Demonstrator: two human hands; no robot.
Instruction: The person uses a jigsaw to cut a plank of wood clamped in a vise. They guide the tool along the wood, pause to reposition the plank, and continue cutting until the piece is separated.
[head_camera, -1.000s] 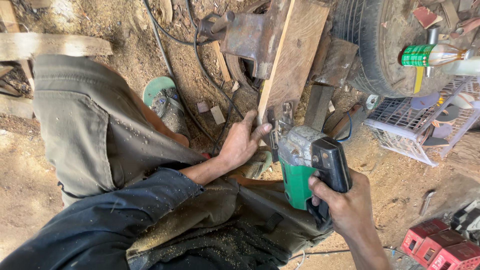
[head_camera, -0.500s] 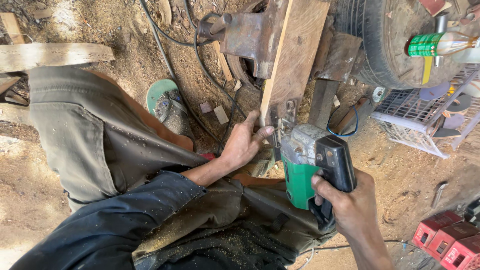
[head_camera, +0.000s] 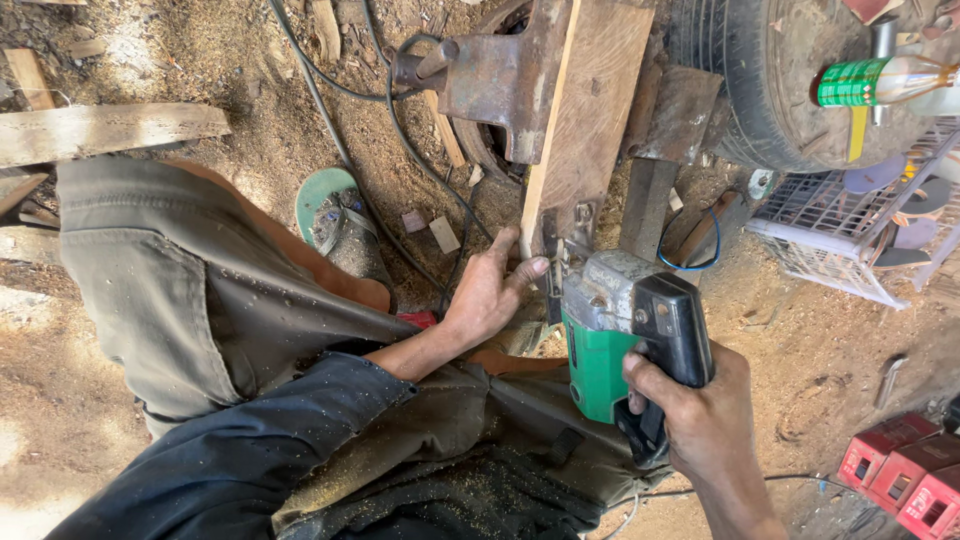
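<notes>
right hand wrapped around the black handle of a green and grey power saw, grip clamped tight on it, nose of the tool set against the near end of a long wooden plank. left hand just left of the saw, fingers spread apart, fingertips pressed on the plank's lower edge, not closed around anything. plank running up and away from the saw, held in a rusty metal vise at its left side. beyond the plank to the right, a car tyre with a green-labelled bottle lying on it. right of the saw, a white wire basket. lower right of the saw, red boxes on the dirt floor. left of the saw, a bent knee in dusty grey-green trousers, a dark blue sleeve below it, a green sandal by the foot. black cables trailing over sawdust left of the vise.
</notes>
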